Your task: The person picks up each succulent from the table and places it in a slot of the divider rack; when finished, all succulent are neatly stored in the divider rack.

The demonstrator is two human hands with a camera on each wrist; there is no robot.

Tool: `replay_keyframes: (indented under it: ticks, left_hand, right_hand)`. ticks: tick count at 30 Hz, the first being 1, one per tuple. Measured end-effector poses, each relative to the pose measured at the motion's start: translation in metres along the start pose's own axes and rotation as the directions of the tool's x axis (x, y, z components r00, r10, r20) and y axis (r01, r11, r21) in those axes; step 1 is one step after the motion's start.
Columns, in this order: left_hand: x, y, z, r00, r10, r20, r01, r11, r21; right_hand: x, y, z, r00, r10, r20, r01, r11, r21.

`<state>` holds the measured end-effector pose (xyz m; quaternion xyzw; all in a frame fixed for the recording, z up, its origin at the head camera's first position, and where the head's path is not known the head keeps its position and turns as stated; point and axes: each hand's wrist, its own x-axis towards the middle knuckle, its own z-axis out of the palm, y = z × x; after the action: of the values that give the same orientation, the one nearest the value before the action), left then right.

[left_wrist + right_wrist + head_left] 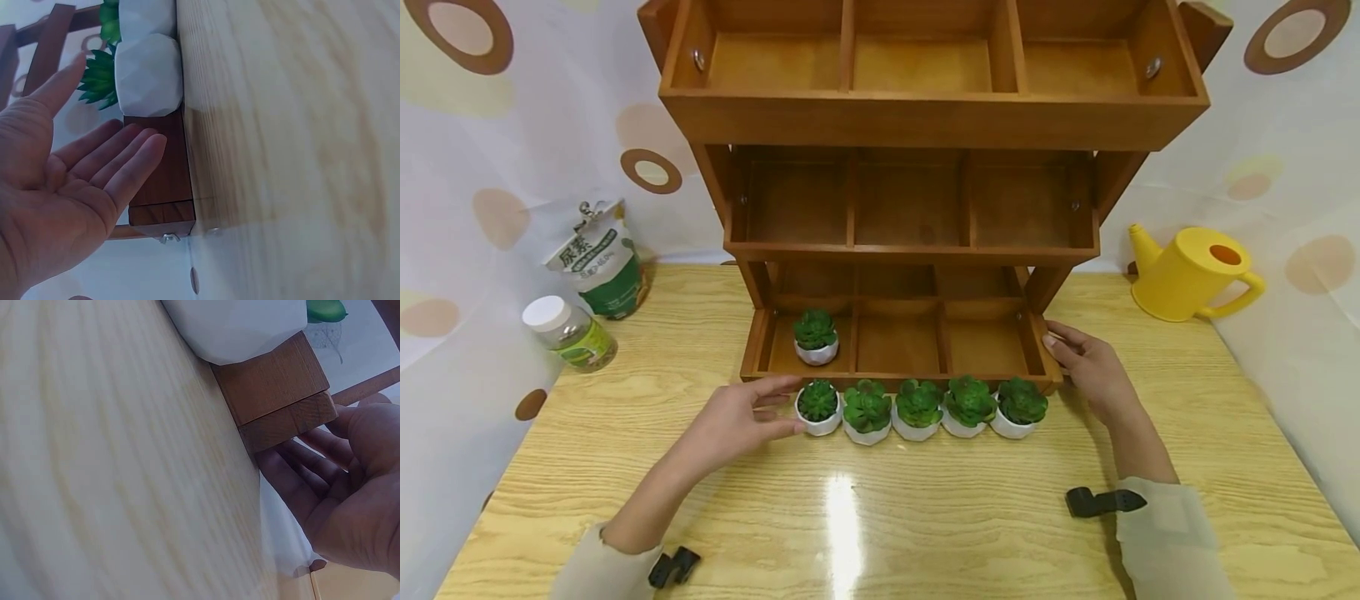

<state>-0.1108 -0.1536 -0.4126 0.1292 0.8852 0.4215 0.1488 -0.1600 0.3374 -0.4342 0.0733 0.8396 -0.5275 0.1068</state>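
In the head view, several potted succulents stand in a row on the table along the front of the wooden shelf (880, 123). My left hand (741, 423) is beside the leftmost succulent (818, 407), thumb and fingers spread apart. In the left wrist view, a gap shows between the fingertips and that plant's white faceted pot (150, 75). My right hand (1093, 371) rests against the right end of the shelf's bottom tier, its fingers loosely bent at the side face. Another succulent (816, 337) sits in the bottom tier's left compartment.
A yellow watering can (1187, 275) stands at the back right of the table (970, 525). On the left are a white-capped jar (571, 333) and a green and white bag (606, 267) closed with a clip. The upper tiers lean out above the row.
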Motion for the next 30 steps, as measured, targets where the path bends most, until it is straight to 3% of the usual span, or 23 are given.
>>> replay_keyframes:
  ticks: [24, 30]
  left_hand:
    - [0.015, 0.003, 0.004, 0.997, 0.001, 0.077, -0.008, 0.996, 0.090]
    - [0.020, 0.002, 0.006, 0.993, 0.017, 0.120, -0.038, 0.984, 0.175]
  right_hand:
    - [-0.001, 0.000, -0.002, 1.000, 0.003, -0.009, -0.003, 1.000, -0.016]
    - [-0.002, 0.000, -0.001, 1.000, -0.010, -0.003, 0.010, 1.000, 0.000]
